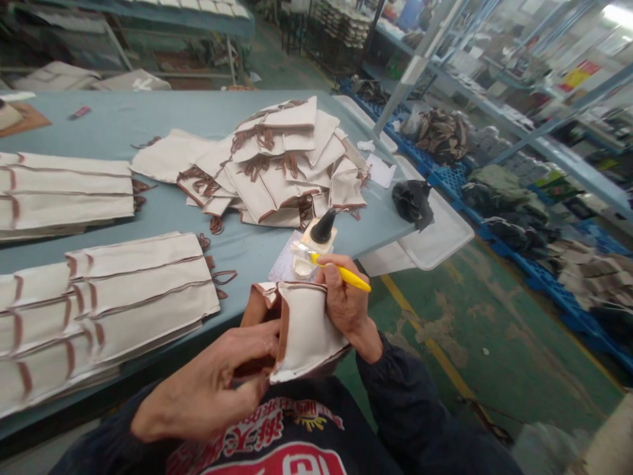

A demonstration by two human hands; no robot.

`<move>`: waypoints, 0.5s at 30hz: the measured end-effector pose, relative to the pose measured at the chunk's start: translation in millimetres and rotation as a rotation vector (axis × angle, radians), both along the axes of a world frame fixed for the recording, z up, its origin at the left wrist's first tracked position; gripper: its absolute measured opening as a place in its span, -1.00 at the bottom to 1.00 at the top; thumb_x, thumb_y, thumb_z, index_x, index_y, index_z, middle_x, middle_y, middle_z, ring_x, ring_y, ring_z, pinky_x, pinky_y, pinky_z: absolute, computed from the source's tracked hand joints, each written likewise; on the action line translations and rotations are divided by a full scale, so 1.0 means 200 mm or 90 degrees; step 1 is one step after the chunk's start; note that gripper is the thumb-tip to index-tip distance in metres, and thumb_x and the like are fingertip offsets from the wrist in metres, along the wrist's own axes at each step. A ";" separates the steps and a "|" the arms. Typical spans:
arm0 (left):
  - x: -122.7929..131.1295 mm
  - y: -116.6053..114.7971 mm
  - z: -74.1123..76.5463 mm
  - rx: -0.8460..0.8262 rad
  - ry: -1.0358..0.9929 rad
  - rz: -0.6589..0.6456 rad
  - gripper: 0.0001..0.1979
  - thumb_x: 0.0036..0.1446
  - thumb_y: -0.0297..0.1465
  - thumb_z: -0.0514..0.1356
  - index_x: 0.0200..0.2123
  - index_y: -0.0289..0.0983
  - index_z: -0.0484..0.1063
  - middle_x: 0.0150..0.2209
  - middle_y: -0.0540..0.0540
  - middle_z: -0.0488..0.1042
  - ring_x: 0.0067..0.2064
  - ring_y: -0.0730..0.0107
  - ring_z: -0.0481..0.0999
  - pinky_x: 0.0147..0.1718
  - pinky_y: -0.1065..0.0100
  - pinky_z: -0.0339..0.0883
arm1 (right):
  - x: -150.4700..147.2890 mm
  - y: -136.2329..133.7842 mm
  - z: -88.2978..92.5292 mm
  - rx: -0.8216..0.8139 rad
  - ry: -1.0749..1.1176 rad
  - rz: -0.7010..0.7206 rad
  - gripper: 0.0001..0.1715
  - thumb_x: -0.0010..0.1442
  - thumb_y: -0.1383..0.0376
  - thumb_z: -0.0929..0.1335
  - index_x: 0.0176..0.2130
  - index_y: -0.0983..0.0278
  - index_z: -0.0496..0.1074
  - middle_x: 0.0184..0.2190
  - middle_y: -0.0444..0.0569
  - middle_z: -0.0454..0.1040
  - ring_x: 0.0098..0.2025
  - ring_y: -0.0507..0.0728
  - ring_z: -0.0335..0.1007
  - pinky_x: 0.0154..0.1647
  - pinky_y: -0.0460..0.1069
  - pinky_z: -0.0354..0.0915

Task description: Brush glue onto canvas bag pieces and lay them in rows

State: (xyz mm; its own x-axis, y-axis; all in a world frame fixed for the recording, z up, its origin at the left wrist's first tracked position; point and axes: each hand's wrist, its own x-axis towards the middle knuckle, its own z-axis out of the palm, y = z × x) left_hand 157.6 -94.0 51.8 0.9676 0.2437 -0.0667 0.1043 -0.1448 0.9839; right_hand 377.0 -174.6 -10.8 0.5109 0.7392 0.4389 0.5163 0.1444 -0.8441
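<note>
Close to my body I have a cream fabric pouch (309,330) with brown edging. My left hand (217,376) grips its open side, some fingers inside the brown-lined mouth. In my right hand (349,307) is a yellow-handled brush (346,274), held between thumb and fingers, while the same hand rests against the pouch's right side. The bristles sit over a white paste (302,265) on a small pale sheet (281,260). Just behind the brush stands a bottle with a black cone-shaped nozzle (324,227).
A heap of similar pouches (277,165) with brown cords lies across the blue-green table (173,105). Neat rows of pouches (148,297) overlap on the left. At the right edge are a black plastic bag (411,201) and a white bin (442,231); shelving posts (420,66) rise beyond.
</note>
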 end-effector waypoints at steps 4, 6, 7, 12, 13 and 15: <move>-0.01 0.04 -0.01 -0.160 0.085 0.052 -0.80 0.17 -0.22 0.22 -0.29 -0.23 0.47 -0.34 -0.01 0.48 -0.24 0.23 0.47 -0.23 0.34 0.40 | 0.02 -0.04 0.05 0.034 -0.082 -0.016 -0.72 0.49 0.15 0.28 -0.10 0.19 0.55 -0.47 -0.15 0.57 -0.50 0.05 0.49 -0.39 -0.04 0.44; 0.02 0.05 -0.01 -0.184 0.091 0.093 -0.78 0.20 -0.20 0.23 -0.35 -0.24 0.44 -0.38 0.01 0.42 -0.28 0.28 0.43 -0.26 0.36 0.37 | 0.02 -0.04 0.05 0.056 -0.120 0.014 -0.73 0.49 0.16 0.29 -0.09 0.19 0.56 -0.45 -0.13 0.59 -0.50 0.05 0.50 -0.38 -0.04 0.46; 0.04 0.05 -0.01 -0.185 0.084 0.111 -0.77 0.20 -0.21 0.23 -0.37 -0.25 0.43 -0.38 0.01 0.42 -0.28 0.30 0.41 -0.28 0.37 0.35 | 0.01 -0.03 0.05 0.063 -0.138 0.026 -0.73 0.48 0.17 0.29 -0.09 0.19 0.57 -0.45 -0.12 0.60 -0.49 0.06 0.52 -0.37 -0.04 0.47; 0.11 0.07 -0.04 -0.187 0.035 0.167 -0.76 0.23 -0.21 0.24 -0.29 -0.29 0.47 -0.31 -0.04 0.46 -0.28 0.33 0.37 -0.31 0.39 0.28 | 0.00 -0.01 0.07 0.082 -0.123 0.038 -0.75 0.45 0.17 0.32 -0.11 0.18 0.59 -0.44 -0.09 0.63 -0.44 0.11 0.58 -0.31 0.01 0.51; 0.11 0.07 -0.04 -0.192 0.044 0.170 -0.74 0.24 -0.19 0.24 -0.28 -0.30 0.46 -0.33 -0.03 0.44 -0.32 0.37 0.34 -0.36 0.40 0.24 | 0.00 -0.01 0.10 0.094 -0.079 0.018 -0.74 0.46 0.17 0.31 -0.11 0.18 0.59 -0.44 -0.09 0.63 -0.45 0.10 0.57 -0.34 0.01 0.49; 0.11 0.09 -0.05 -0.198 0.067 0.172 -0.71 0.25 -0.16 0.24 -0.26 -0.31 0.46 -0.35 -0.01 0.41 -0.37 0.41 0.28 -0.40 0.43 0.18 | 0.00 -0.05 0.16 0.140 0.032 -0.049 -0.70 0.48 0.15 0.29 -0.14 0.18 0.58 -0.52 -0.13 0.55 -0.56 0.06 0.44 -0.49 -0.04 0.36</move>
